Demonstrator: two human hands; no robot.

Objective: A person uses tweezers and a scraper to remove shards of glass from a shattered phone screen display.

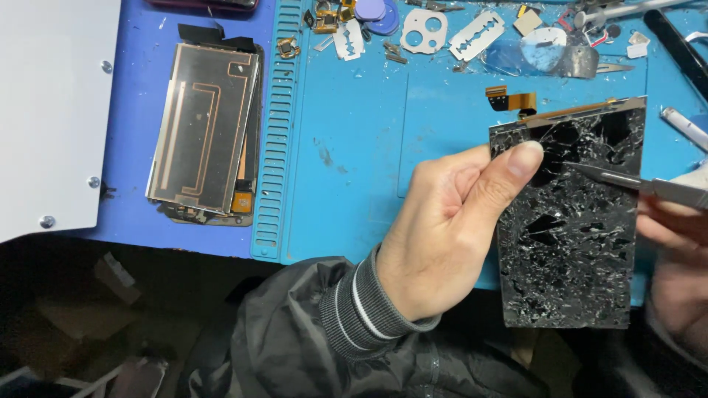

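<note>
Head cam shows your left hand (442, 228) pinching the shattered black glass phone screen panel (568, 221) by its edge above the blue silicone repair mat (346, 147), steadying it so the metal tweezers (627, 180) gripped in your right hand (675, 243) can pick at cracks.

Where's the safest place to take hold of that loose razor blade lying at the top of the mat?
Probably by its two short ends, coming from above. The razor blade lies flat and tilted on the blue mat, its long edges being the sharp ones. Small parts lie close around it, so pinch narrowly.
</note>
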